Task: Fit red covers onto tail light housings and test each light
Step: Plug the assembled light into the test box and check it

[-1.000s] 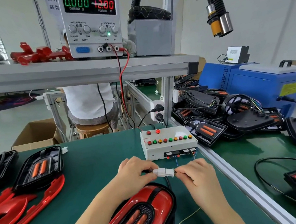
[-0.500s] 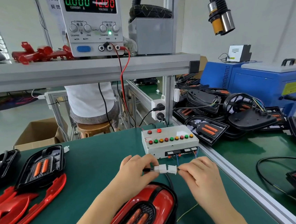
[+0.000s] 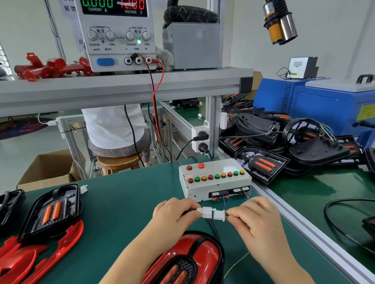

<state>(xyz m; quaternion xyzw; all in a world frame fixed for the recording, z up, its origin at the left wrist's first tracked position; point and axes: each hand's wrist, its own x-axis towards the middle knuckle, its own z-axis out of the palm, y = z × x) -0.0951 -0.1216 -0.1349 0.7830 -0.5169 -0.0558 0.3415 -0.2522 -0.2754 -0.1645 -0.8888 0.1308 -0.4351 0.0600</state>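
Red-covered tail light housing (image 3: 182,268), a glossy red plastic shell around a black grille with two orange tubes (image 3: 170,281), lies flat on the green worktop (image 3: 121,221) just in front of the person, between the two forearms. Its black cable (image 3: 214,228) runs up from the far edge to a pair of white plastic plug connectors (image 3: 211,214) held above the worktop, just in front of the white test box with coloured buttons (image 3: 215,178).

The left hand (image 3: 175,214) grips the left connector half, its fingers (image 3: 188,210) curled round it. The right hand (image 3: 256,222) pinches the right half between thumb and fingertips (image 3: 231,213). The two halves touch; whether they are fully seated I cannot tell. The grey bench power supply (image 3: 118,29) on the metal shelf (image 3: 108,90) reads zero current and twelve volts, and the orange tubes look unlit, so I judge the test has not yet begun.

The housing looks light and stiff, but its glossy cover is probably slippery and easily scratched, so it is best held by the black rim, not the cable. The connectors are small and rigid, so grip their bodies rather than the leads. Loose red plastic covers (image 3: 33,259) and bare black housings (image 3: 53,209) lie to the left.
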